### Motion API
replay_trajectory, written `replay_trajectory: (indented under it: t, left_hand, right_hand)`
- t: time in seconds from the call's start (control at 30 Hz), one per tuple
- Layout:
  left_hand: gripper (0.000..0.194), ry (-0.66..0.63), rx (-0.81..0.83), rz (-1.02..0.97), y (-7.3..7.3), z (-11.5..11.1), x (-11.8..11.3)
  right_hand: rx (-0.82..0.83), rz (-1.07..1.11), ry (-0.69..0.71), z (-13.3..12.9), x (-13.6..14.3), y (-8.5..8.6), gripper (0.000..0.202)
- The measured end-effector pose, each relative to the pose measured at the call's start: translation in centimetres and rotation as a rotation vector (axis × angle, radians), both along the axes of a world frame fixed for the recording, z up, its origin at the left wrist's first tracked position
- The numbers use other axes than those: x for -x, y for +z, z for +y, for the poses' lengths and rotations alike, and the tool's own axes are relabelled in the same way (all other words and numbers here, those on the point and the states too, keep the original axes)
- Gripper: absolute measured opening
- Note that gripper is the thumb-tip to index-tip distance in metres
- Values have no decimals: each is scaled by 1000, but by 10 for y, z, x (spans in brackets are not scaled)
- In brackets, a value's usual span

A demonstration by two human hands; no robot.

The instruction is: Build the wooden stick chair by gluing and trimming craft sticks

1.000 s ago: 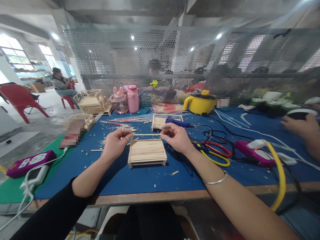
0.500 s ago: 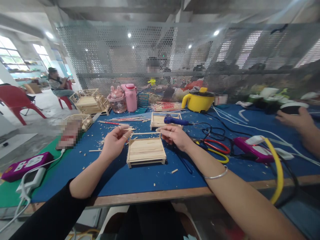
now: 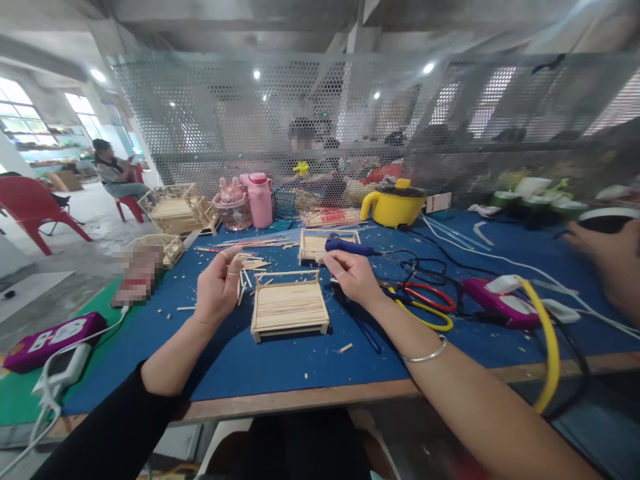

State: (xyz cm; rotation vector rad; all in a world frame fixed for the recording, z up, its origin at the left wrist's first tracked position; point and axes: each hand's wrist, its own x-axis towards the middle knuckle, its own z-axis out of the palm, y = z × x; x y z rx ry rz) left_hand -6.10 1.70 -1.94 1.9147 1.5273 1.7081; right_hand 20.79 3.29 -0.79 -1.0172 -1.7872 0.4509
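Observation:
A small bench-like frame of pale wooden sticks (image 3: 290,307) stands on the blue table in front of me, a thin crossbar stick (image 3: 287,273) along its raised back. My left hand (image 3: 216,290) is off to the frame's left, fingers bent but apart, holding nothing I can see, near loose sticks (image 3: 254,264). My right hand (image 3: 354,277) is above the frame's back right corner with its fingers curled together; what lies between the fingertips, if anything, is hidden. Just behind it a blue glue gun (image 3: 350,247) rests across a second stick frame (image 3: 311,245).
Red and yellow-handled scissors (image 3: 425,307), a purple power strip (image 3: 493,303) and cables lie to the right. Behind are a yellow pot (image 3: 397,205) and pink jug (image 3: 259,201). More stick frames (image 3: 180,208) stand left. Another person's hand (image 3: 605,247) is at far right.
Both hands have let go of the crossbar, which now rests on the frame's back posts. My left hand moved left, away from it; my right hand shifted slightly beyond its end.

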Motion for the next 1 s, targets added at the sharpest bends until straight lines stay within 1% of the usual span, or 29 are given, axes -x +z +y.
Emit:
replay_trajectory:
  t: [0.07,0.17,0.27,0.43,0.5,0.6,0.67,0.77,0.87,0.93,1.0]
  left_hand:
    - [38,60,-41,64,2,3,3]
    - [39,100,-61,155,2,8,7]
    - [40,109,-70,224,-1,15,11]
    - [39,117,-59,293,-11,21,22]
    - [40,144,-92,309,-15,24,26]
    - [45,235,-194,337,-21,28,31]
    - [48,259,-247,349,-23,31,33]
    - [46,237,-272,318,-24,31,32]
    - [41,226,-277,236,-23,27,26]
    - [38,229,-273,148,-16,25,19]
    - [36,224,-247,34,-5,25,10]
  right_hand:
    - [-89,-103,-33,-1,-2,0,34]
    - [-118,-135,-59,0,-4,0,37]
    - [-116,-120,-58,0,-5,0,39]
    - [-107,-52,-87,-2,-4,1,43]
    - [-119,-37,-88,-2,-2,2,43]
    - [-145,-17,-95,1,1,3,45]
    - [-153,5,-99,3,3,2,46]
    - [-127,56,-90,5,4,-4,47]
    - [-34,137,-72,7,0,-9,47]
    - [23,181,-62,8,-2,-8,46]
    - [50,209,-68,12,-2,-3,47]
